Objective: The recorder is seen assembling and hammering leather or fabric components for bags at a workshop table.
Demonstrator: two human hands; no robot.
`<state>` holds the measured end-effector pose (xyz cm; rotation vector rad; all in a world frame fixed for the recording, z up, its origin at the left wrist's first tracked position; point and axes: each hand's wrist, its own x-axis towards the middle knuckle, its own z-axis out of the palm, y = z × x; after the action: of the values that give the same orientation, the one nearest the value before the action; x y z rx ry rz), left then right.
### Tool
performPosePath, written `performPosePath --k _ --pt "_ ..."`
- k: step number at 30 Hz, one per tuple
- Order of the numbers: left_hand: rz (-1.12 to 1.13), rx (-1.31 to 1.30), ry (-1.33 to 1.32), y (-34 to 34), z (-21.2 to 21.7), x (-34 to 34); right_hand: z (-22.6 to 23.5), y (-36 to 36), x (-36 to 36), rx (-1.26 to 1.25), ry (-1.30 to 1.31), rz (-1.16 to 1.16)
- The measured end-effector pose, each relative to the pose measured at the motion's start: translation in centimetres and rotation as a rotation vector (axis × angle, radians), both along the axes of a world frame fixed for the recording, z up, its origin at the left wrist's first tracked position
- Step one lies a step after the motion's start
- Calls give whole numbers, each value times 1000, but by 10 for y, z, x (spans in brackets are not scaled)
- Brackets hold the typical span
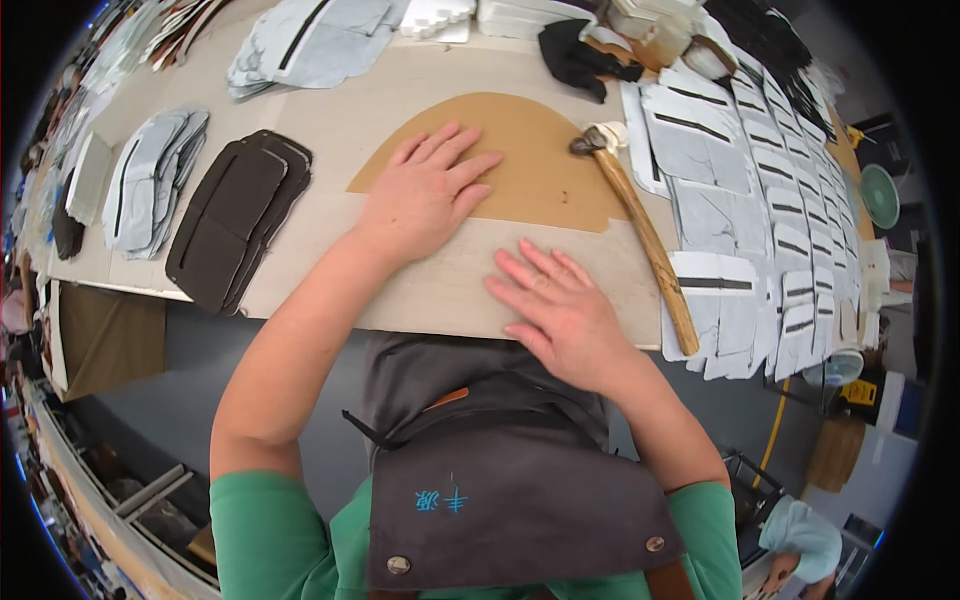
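My left hand [420, 200] rests on a tan half-round board [545, 160], its fingers spread over the board's left part. Just below the board's straight edge, my right hand [560, 315] lies palm down over the table's near edge, fingers apart and holding nothing. To the right of the board lies a hammer [645, 235] with a wooden handle, its metal head at the far end beside a crumpled white scrap. Dark brown cut pieces [235, 215] are stacked left of my left hand.
Grey-white pieces with black strips [715, 200] cover the table's right side in overlapping rows. More such stacks lie at left [150, 185] and far left [315, 40]. A black cloth [580, 60] sits at the back. Another person [800, 540] is at lower right.
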<state>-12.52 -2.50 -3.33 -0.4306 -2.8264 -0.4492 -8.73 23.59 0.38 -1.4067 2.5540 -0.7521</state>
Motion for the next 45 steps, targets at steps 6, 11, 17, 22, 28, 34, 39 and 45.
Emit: performPosePath --k 6,11,17,22,28,34,39,45 --pt "3 29 23 -3 3 -3 12 -1 3 133 35 157" --pt "2 36 -22 -6 8 -11 0 16 5 -168 -195 20" --pt "64 -72 -89 6 3 -32 -4 41 1 -380 -131 -221" --pt "102 -134 -190 15 32 -24 20 69 -38 -167 246 -654" --pt "168 -191 -253 25 29 -33 1 71 -65 72 -99 -623" --pt "257 -182 -254 39 21 -50 1 57 -57 -123 -21 -655" --pt "258 -139 -144 35 3 -45 -2 84 -38 36 70 -490" --pt "-218 -97 -218 63 31 68 31 215 -39 -270 -46 -1049"
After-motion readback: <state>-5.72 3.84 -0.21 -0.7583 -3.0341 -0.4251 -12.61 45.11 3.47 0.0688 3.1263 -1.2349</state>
